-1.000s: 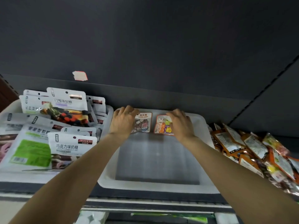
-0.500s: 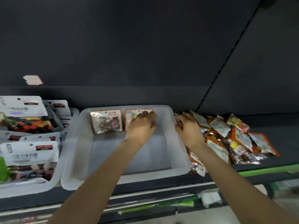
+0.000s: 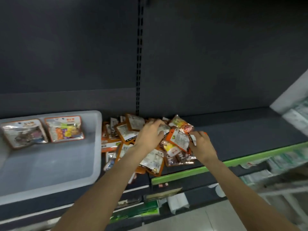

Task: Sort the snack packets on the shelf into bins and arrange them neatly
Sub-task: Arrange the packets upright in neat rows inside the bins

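The loose snack packets (image 3: 141, 144) lay in a heap on the dark shelf (image 3: 241, 127), just beside the right wall of the white bin (image 3: 95, 147), which stood at about 9 o'clock from the heap. The left hand (image 3: 150, 135) rested on top of the heap with its fingers curled over a silver packet; whether it had really gripped that packet, I could not tell. The right hand (image 3: 200, 144), at 3 o'clock of the heap, pinched the edge of an orange packet (image 3: 179, 139) that stood tilted up from the others.

The heap looked unstable, in my judgement. The packets overlapped, and some of them at 6 o'clock reached the front edge of the shelf, near the green strip (image 3: 216, 165). If one packet were pulled out quickly, its neighbours could slide and fall over this edge. The glossy film also seemed slippery, so a pinch only at the edge could lose the packet on the way to the bin.

In the bin were two packets, both leaning against the back wall at 12 o'clock: a brownish packet (image 3: 25, 132) on the left and a colourful packet (image 3: 65, 129) beside it, close or perhaps touching. The rest of the bin floor showed nothing.
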